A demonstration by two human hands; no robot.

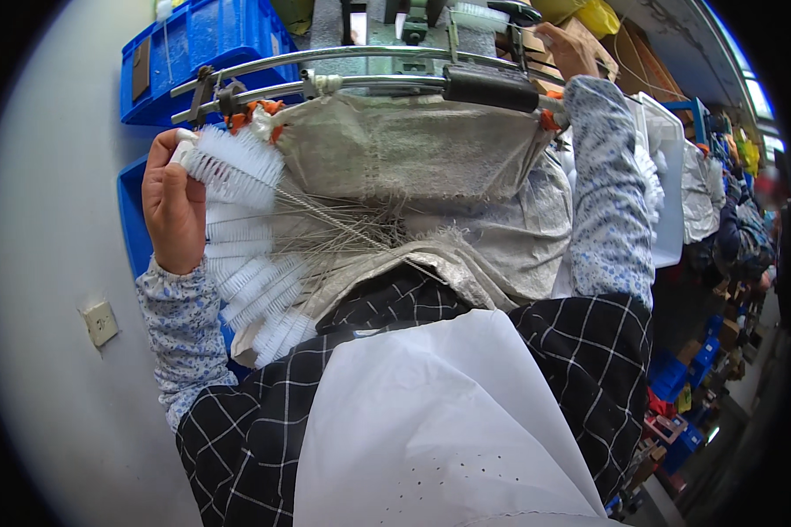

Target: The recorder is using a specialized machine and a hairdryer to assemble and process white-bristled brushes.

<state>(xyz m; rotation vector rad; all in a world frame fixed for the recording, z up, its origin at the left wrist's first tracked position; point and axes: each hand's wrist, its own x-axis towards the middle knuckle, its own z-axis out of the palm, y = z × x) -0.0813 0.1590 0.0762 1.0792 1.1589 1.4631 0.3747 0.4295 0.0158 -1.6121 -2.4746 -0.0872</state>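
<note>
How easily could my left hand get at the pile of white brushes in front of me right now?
Probably yes, quite easily: your left hand is right beside the pile of white brushes with nothing apparent blocking it, though its fingers already hold another brush.

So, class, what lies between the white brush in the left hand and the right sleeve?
In the head view, pale woven cloth lies between the white brush and the right sleeve, with wire stems lower down.

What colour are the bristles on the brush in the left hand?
White bristles, clearest in the head view.
</note>
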